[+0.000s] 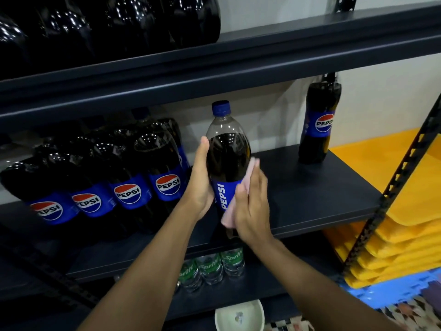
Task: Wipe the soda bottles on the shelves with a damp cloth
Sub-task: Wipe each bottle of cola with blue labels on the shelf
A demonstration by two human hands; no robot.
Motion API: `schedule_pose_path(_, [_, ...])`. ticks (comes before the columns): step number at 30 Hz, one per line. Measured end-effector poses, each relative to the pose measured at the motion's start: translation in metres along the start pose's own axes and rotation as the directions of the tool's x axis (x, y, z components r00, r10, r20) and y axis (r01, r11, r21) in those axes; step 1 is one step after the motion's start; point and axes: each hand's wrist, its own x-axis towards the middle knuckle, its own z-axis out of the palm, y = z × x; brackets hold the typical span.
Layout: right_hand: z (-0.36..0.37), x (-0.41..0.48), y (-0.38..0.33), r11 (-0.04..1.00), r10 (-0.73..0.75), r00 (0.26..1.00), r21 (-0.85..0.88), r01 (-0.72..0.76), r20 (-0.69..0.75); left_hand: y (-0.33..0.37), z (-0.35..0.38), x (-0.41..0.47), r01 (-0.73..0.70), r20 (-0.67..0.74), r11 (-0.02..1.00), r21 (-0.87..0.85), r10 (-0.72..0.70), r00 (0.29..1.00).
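Two hands share one Pepsi bottle (228, 158) at the front of the middle shelf (310, 187). Your right hand (253, 206) lies nearly flat, fingers straight, pressing the pink cloth (228, 219) onto its blue label. Your left hand (200, 185) wraps the opposite side, likely bracing against that push. "PEPSI" runs vertically here. Left of this bottle, a row of Pepsi bottles (128, 177) repeats the logo; below it, Sprite bottles (211, 266).

**Setting: a shop or stockroom.** Dark metal shelves (310, 187) on a slotted upright (402, 168) are carrying rows of identical Pepsi bottles (128, 194), labels facing out, with Sprite bottles (211, 268) standing below. Yellow mats (410, 235) are lying stacked beside the shelves.
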Motion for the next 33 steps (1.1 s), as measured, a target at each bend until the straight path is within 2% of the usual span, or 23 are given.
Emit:
schedule_pose_path(3, [-0.011,0.045,-0.037,0.998,-0.052,0.998,0.04,0.053,-0.036,-0.001,0.0,0.005,0.033,-0.003,0.999,0.022,-0.033,0.999])
schedule_pose_path(7, [-0.027,0.099,-0.073,0.999,-0.028,0.996,0.028,0.026,0.087,0.003,0.001,0.006,0.032,0.0,0.999,0.011,-0.032,0.999])
schedule_pose_path(9, [-0.027,0.108,-0.075,0.999,-0.014,0.997,0.038,0.011,0.081,0.0,0.002,0.002,0.016,0.025,1.0,0.001,-0.016,1.0])
schedule_pose_path(12, [-0.016,0.094,-0.066,0.997,-0.055,0.998,0.058,0.055,-0.017,-0.011,0.005,-0.005,0.0,0.027,0.998,0.064,-0.002,1.0])
schedule_pose_path(16, [0.006,0.048,-0.032,0.975,-0.219,0.957,-0.077,0.208,-0.19,-0.025,0.0,-0.001,-0.016,-0.04,0.993,0.117,0.02,0.999])
schedule_pose_path(22, [0.01,-0.028,0.032,0.995,-0.024,0.999,-0.102,0.02,-0.039,-0.028,-0.001,0.004,-0.02,-0.064,0.998,0.057,0.023,0.998])
schedule_pose_path(24, [0.007,-0.04,0.04,0.996,0.042,0.999,-0.075,-0.041,0.003,-0.029,-0.002,0.006,-0.005,-0.108,0.999,0.033,0.008,0.994])
schedule_pose_path(26, [0.005,-0.042,0.04,0.995,0.079,0.996,-0.068,-0.076,0.042,-0.028,-0.003,0.007,-0.003,-0.091,1.0,0.029,0.005,0.996])
schedule_pose_path(28, [0.003,-0.035,0.033,0.995,0.081,0.995,-0.058,-0.078,0.059,-0.023,-0.002,0.004,-0.01,-0.034,0.999,0.045,0.011,0.999])
schedule_pose_path(33, [-0.012,0.032,-0.023,0.999,-0.009,1.0,0.032,0.009,-0.028,-0.017,0.002,0.0,-0.055,0.009,0.997,0.052,0.054,0.998])
